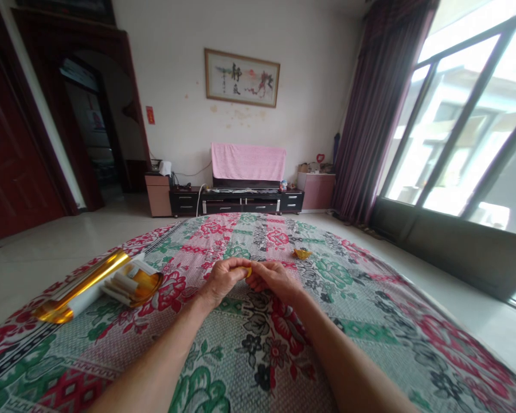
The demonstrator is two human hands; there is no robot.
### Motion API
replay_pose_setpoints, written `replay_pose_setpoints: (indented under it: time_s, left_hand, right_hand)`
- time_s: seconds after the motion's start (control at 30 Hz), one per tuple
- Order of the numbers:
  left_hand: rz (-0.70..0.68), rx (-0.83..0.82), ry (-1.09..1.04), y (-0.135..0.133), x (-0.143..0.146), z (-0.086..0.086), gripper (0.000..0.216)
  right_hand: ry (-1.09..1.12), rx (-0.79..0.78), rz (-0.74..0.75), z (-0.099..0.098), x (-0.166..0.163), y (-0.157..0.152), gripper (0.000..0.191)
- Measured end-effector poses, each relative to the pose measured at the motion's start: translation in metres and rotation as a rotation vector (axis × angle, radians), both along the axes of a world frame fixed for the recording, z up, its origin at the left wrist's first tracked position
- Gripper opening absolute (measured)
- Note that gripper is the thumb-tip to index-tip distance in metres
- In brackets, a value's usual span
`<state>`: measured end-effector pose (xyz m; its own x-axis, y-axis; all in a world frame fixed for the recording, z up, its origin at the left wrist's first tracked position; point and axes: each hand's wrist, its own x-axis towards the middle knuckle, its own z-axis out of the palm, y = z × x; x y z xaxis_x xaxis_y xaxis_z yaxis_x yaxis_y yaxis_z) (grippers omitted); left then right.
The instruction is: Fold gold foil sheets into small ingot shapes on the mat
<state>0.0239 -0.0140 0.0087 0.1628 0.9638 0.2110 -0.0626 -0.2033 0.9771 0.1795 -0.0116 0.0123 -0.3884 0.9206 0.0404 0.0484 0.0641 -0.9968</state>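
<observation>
Near the middle of the cloth-covered table, my left hand (226,279) and my right hand (276,280) meet with their fingers pinched. Between the fingertips shows a small piece of yellow-gold foil paper (248,272), gripped from both sides. Most of it is hidden by the fingers, so its shape cannot be made out. A little beyond my right hand lies a small crumpled or folded gold piece (302,253) on the cloth. To the left of my left hand rests a roll of shiny gold foil (90,282).
Beside the roll sit a curled gold sheet and white packets (126,284). A floral cloth (206,355) covers the round table. Across the room, a pink towel (248,162) drapes over a screen on a low black cabinet (227,206). Windows stand to the right, doors to the left.
</observation>
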Motion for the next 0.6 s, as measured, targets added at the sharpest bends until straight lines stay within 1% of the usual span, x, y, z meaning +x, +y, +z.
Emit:
replay_pose_setpoints:
  time_s: [0.17, 0.33, 0.53, 0.6]
  left_hand:
    - [0.021, -0.031, 0.008, -0.0004, -0.0006, -0.0002, 0.031]
    - [0.055, -0.074, 0.018, 0.0021, -0.0025, -0.0027, 0.032]
    - [0.106, -0.104, -0.042, 0.0016, -0.0001, 0.0004, 0.032]
    - [0.108, -0.107, -0.041, 0.0014, -0.0008, 0.0006, 0.033]
  right_hand:
    - [-0.027, 0.025, -0.045, -0.003, -0.0035, 0.0011, 0.036]
    - [-0.014, 0.023, -0.083, -0.0042, -0.0047, 0.002, 0.037]
    - [-0.082, 0.063, -0.023, -0.0014, -0.0035, 0.0005, 0.026]
    - [-0.097, 0.077, -0.015, -0.0009, -0.0031, 0.0, 0.026]
